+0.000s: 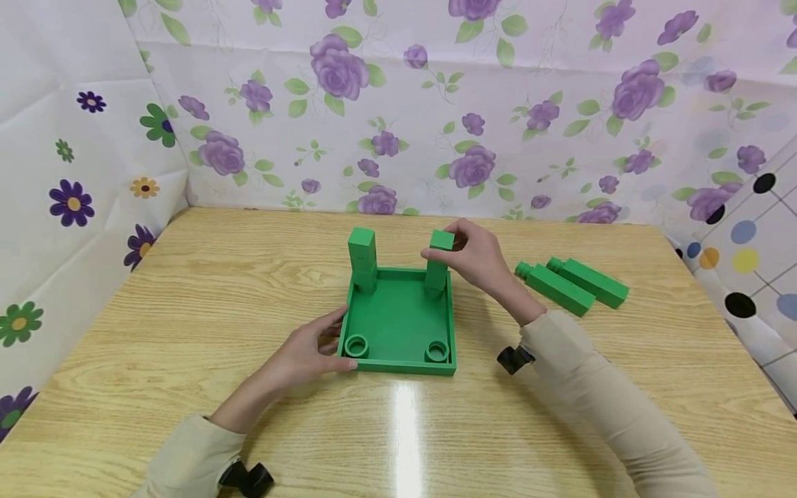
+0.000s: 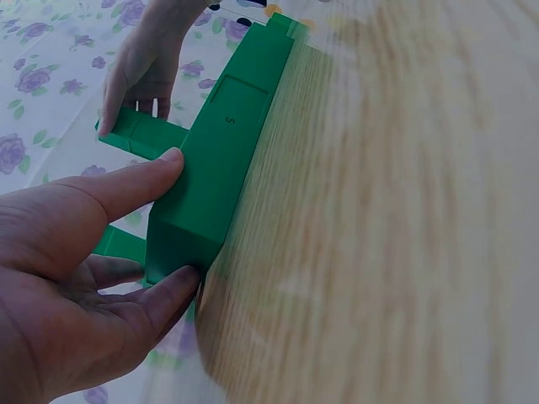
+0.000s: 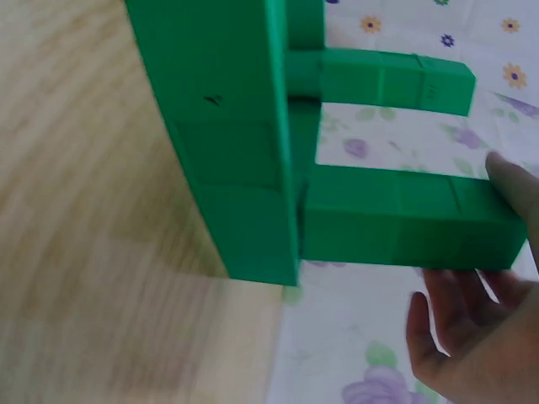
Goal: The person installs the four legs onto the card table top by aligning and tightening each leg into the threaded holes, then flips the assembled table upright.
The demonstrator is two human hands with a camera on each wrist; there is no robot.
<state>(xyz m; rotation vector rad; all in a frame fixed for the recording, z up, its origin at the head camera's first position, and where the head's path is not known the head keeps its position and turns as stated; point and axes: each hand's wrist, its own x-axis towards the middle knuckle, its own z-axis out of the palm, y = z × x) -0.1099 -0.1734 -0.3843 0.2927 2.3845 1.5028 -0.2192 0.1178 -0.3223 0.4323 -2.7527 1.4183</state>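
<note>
A square green base with raised edges (image 1: pixel 398 321) lies on the table; its underlying side wall shows large in the left wrist view. My left hand (image 1: pixel 306 351) grips its front left corner, thumb on the front edge and fingers along the left side. At the back right corner stands a green square post (image 3: pixel 404 215), and my right hand (image 1: pixel 478 257) pinches its upper part between thumb and fingers. Another green post (image 1: pixel 364 252) is upright in the back left corner. Round sockets show at the front left (image 1: pixel 357 347) and front right (image 1: pixel 437 352) corners.
Two loose green posts with threaded-looking ends, a nearer one (image 1: pixel 560 289) and a farther one (image 1: pixel 593 282), lie side by side right of the base. Behind the wooden table (image 1: pixel 218 277) hangs a flowered sheet (image 1: pixel 398 104).
</note>
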